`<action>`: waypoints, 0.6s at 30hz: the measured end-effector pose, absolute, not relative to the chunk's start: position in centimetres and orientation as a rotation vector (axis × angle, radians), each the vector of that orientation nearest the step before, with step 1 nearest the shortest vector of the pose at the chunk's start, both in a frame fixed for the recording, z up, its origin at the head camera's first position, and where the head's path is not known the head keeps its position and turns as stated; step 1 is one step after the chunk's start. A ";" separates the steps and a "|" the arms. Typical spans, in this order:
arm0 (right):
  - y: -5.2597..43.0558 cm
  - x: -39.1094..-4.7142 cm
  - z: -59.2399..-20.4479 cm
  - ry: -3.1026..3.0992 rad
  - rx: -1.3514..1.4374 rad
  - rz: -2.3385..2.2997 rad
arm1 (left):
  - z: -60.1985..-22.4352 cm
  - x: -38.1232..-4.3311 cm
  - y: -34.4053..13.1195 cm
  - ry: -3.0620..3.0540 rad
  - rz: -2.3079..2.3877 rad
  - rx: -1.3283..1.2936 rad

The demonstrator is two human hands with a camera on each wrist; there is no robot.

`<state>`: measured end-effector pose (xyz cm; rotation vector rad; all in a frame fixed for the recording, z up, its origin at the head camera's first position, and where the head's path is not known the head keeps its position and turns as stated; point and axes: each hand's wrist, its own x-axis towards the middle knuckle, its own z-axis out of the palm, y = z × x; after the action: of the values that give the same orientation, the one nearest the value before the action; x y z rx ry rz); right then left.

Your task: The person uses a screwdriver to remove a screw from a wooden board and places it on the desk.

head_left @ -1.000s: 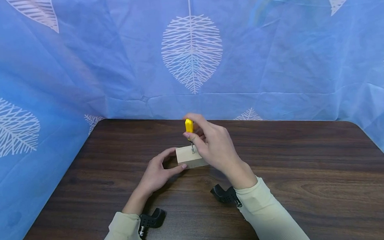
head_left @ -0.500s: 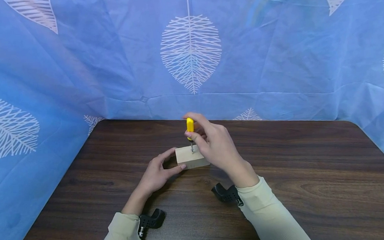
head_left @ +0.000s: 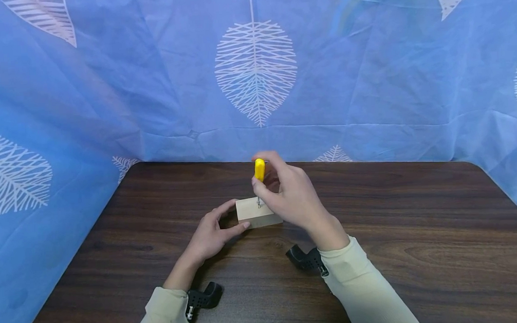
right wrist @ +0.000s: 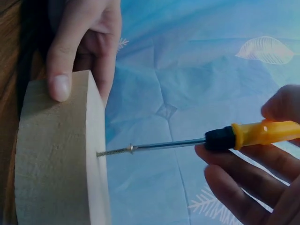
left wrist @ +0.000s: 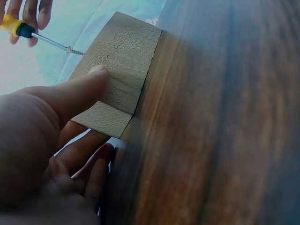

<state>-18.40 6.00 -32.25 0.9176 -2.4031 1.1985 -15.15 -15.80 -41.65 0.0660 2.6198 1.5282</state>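
A pale wooden block (head_left: 249, 209) lies on the table, its left end pinched between the thumb and fingers of my left hand (head_left: 207, 235). From the block's top face stands a screw (right wrist: 115, 152), part of its thread still showing in the right wrist view. My right hand (head_left: 297, 198) holds a screwdriver with a yellow handle (head_left: 260, 169) and a black collar (right wrist: 219, 139). Its metal shaft (right wrist: 168, 145) meets the screw head, nearly in line with the screw. In the head view the right hand hides the block's right end.
The dark wood-grain table (head_left: 398, 232) extends around both hands. Behind it and along the left hangs a blue cloth (head_left: 184, 77) with white leaf prints. Black wrist-worn mounts (head_left: 206, 295) stick out inward from both light sleeves (head_left: 361, 273).
The screwdriver handle has turned and leaned slightly to the right, along with the right hand's thumb and fingers. The block and left hand stay nearly where they were.
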 end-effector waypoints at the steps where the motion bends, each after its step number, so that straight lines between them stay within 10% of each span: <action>1: 5.9 -18.4 -32.3 -2.400 0.909 1.186 | -41.7 -15.1 -15.8 2.621 1.529 0.063; 18: 5.5 -18.3 -32.3 -2.351 0.856 1.307 | -41.6 -15.0 -15.7 2.643 1.538 0.042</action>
<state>-18.29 5.54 -32.34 0.8564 -2.3513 1.3067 -15.02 -15.71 -41.58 0.0416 2.6430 1.5383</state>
